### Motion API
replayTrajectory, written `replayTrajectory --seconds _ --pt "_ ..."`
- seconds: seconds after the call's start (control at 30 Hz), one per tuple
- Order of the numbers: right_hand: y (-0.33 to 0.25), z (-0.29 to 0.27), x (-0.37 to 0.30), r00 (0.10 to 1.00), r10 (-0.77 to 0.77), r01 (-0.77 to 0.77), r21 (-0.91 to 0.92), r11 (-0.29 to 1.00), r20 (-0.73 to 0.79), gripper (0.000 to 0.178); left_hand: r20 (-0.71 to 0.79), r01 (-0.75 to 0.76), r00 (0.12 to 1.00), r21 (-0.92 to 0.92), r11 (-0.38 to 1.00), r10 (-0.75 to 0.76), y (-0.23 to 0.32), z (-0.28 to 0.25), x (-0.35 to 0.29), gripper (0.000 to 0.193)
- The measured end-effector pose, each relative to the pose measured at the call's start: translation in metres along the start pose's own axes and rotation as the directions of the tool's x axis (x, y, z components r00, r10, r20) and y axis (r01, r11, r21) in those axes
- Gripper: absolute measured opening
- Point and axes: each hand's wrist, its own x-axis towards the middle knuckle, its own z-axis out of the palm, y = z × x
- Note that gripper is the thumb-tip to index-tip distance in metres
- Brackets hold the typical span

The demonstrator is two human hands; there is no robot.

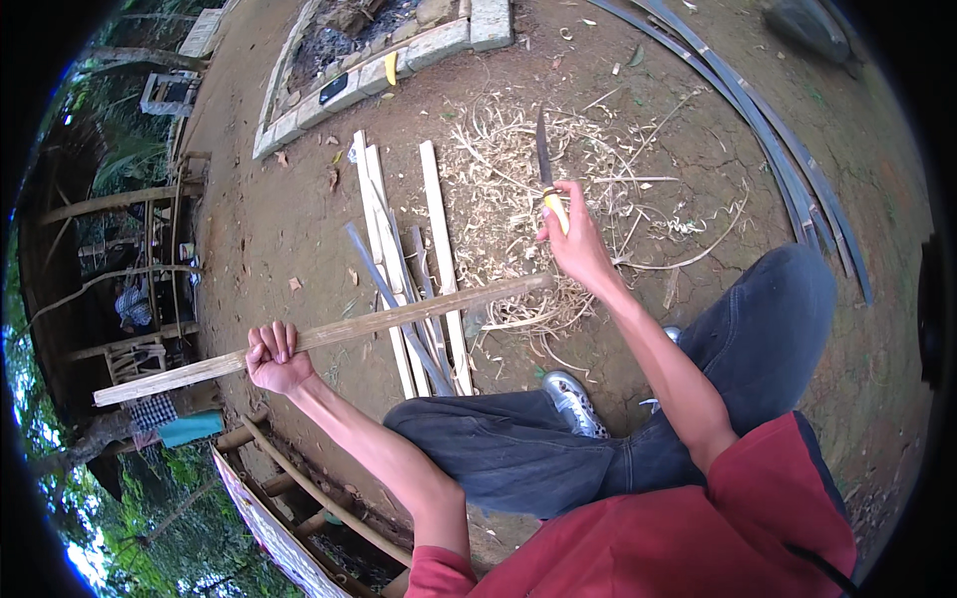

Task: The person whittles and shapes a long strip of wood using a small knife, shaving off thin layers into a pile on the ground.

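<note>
A long wooden strip [399, 314] lies slantwise across the view, and my left hand [278, 357] is closed round it nearer its left end. The strip's right end hangs over the shavings. Up and to the right, my right hand [578, 231] grips a knife [544, 159] by its yellow handle. The dark blade points away from me and stands apart from the strip. Beneath both hands, pale curled wood shavings [498, 179] cover the ground. Several cut strips [436, 209] lie side by side on the soil between my hands, some pale and some grey.
Long dark split poles [768, 130] curve along the ground at the right. A block-edged fire pit [429, 47] lies at the far side, with a dark flat object [334, 89] and a yellow object [391, 69] on its rim. A pole-built shelter [120, 204] stands at the left.
</note>
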Motion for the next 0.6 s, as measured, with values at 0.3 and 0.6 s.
replayTrajectory --seconds 0.3,0.6 --pt "-0.005 -0.01 -0.015 0.994 -0.076 0.09 -0.19 0.978 0.082 0.032 -0.12 -0.329 0.93 0.149 0.933 0.347 0.052 0.024 -0.025 0.026" --pt "-0.04 0.059 -0.056 0.833 -0.071 0.228 -0.223 0.948 0.548 0.045 -0.472 -0.376 0.666 0.455 0.807 0.577 -0.007 0.047 -0.037 0.027"
